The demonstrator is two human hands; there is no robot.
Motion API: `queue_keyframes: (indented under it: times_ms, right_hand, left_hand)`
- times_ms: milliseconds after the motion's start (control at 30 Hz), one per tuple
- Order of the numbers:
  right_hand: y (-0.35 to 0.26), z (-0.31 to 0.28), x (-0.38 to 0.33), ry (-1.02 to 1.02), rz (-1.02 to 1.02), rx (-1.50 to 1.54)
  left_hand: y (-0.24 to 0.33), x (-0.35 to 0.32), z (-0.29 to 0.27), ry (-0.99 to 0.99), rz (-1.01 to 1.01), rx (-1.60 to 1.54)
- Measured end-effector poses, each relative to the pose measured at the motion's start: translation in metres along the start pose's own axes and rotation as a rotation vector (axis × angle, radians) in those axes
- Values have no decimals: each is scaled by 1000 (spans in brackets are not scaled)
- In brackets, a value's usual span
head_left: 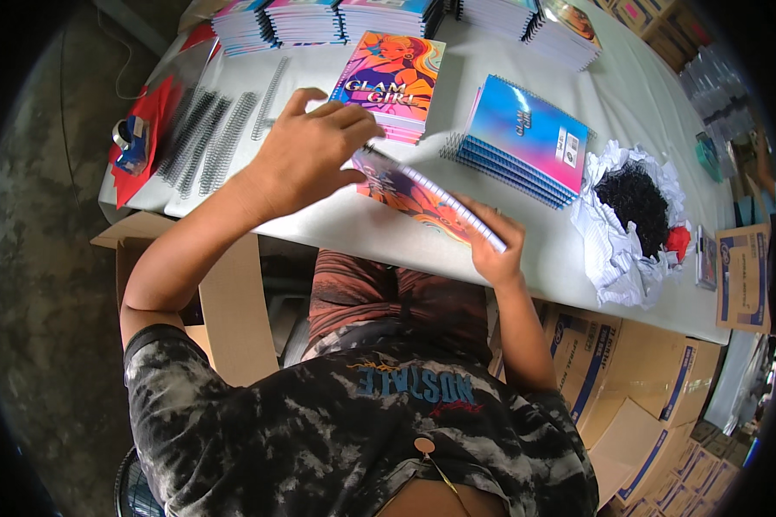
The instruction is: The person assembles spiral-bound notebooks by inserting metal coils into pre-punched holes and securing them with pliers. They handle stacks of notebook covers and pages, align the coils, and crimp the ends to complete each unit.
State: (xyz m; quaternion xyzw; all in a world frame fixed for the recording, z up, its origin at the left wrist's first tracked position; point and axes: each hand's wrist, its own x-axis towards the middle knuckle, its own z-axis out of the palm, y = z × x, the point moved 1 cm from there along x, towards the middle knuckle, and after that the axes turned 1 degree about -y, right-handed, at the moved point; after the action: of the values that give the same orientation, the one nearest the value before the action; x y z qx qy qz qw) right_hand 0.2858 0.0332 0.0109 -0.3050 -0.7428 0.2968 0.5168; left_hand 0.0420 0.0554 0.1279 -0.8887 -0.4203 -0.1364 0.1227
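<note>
A notebook [427,188] with a colourful orange and purple illustrated cover is held tilted over the table's near edge, its white page edge facing up. My right hand [498,250] is closed round its lower right end. At the other end hovers my left hand [310,155], fingers curved and thumb apart, close to the notebook's upper left corner. Whether a fingertip touches that corner, I cannot tell. Just beyond lies a stack of matching notebooks [397,82]. To its right sits a stack of blue and pink spiral-bound notebooks [526,138].
Loose wire coils [228,142] lie on the left of the white-covered table [302,220], beside red sheets [151,129] and a blue tape dispenser [131,146]. Crumpled paper [608,258] holds black scraps [634,202] at right. More notebook stacks [306,21] line the back; cardboard boxes [625,366] stand below.
</note>
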Motion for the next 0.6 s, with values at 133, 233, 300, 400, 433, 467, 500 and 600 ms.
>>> queue_keyframes:
  times_ms: [133,233,300,400,433,467,500,600]
  right_hand:
    - [4,-3,1,8,95,103]
    - [2,-1,3,6,58,50]
    - [1,1,6,8,-59,-22]
    - [2,6,3,54,-149,-74]
    - [4,5,5,59,-195,-83]
    - [4,7,5,57,-231,-90]
    - [0,10,-3,37,-250,-88]
    - [-15,18,3,-72,-314,-13]
  left_hand:
    - [-17,3,-9,-182,4,-71]
    - [-11,4,-1,64,-42,107]
    - [-12,-11,35,354,-99,189]
    - [16,-82,114,60,5,-117]
    - [11,-73,103,221,172,68]
    - [8,-65,89,379,332,243]
    - [-8,-54,88,648,187,240]
    - [-14,-46,100,701,-126,-105]
